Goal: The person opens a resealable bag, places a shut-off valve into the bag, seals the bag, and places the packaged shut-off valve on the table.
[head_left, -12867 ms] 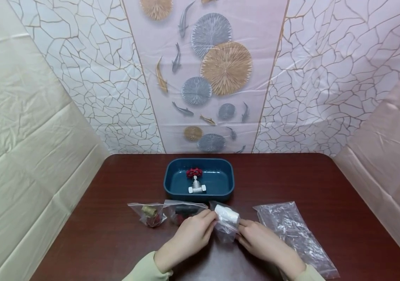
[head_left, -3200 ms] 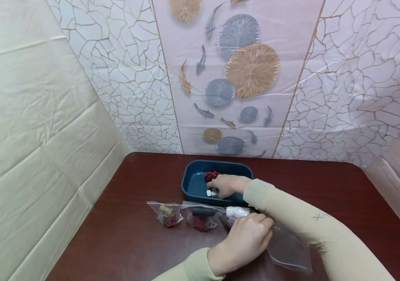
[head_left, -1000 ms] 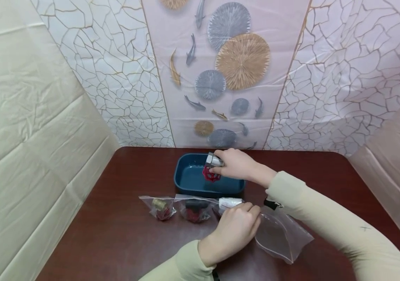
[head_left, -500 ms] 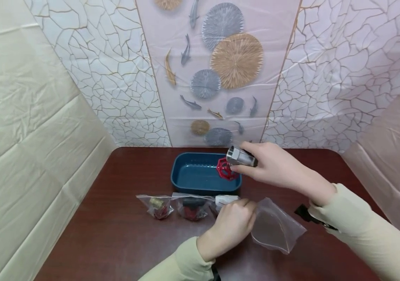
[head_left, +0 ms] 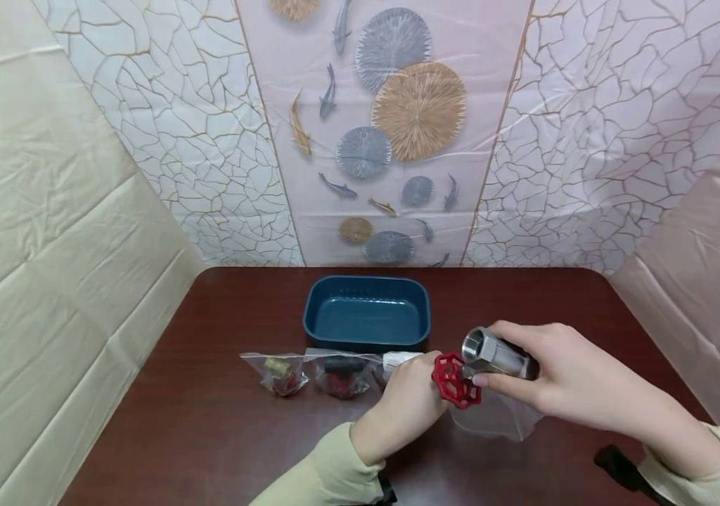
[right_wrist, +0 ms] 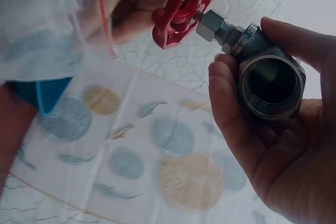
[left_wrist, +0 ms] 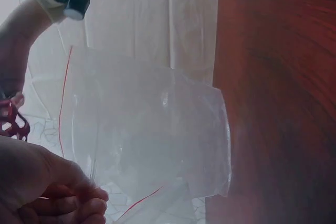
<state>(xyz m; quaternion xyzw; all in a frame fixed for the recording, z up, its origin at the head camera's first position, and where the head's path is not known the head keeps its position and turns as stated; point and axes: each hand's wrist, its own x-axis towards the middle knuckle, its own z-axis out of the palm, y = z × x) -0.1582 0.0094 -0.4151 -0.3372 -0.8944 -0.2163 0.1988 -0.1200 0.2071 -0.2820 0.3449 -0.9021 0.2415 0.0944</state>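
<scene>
My right hand (head_left: 562, 376) grips a steel gate valve (head_left: 502, 357) by its threaded body, between thumb and fingers. The valve's red handwheel (head_left: 456, 381) points left and overlaps my left hand (head_left: 407, 400) in the head view. In the right wrist view the open threaded end of the valve body (right_wrist: 272, 85) faces the camera. My left hand pinches the edge of a clear zip bag (left_wrist: 142, 124), which has a red seal line and hangs with nothing in it. In the head view the bag is partly hidden behind the right hand.
A dark blue tray (head_left: 366, 343) stands behind the hands. In front of it lie a bagged valve with a brass end (head_left: 280, 376), another with a black body (head_left: 342, 376), and a bagged white-wrapped piece (head_left: 398, 360) partly behind my left hand. A curtain stands behind the table (head_left: 208, 436).
My right hand has lifted the valve out of the blue tray and carried it right and toward me, up to the bag. My left hand stays pinching the bag.
</scene>
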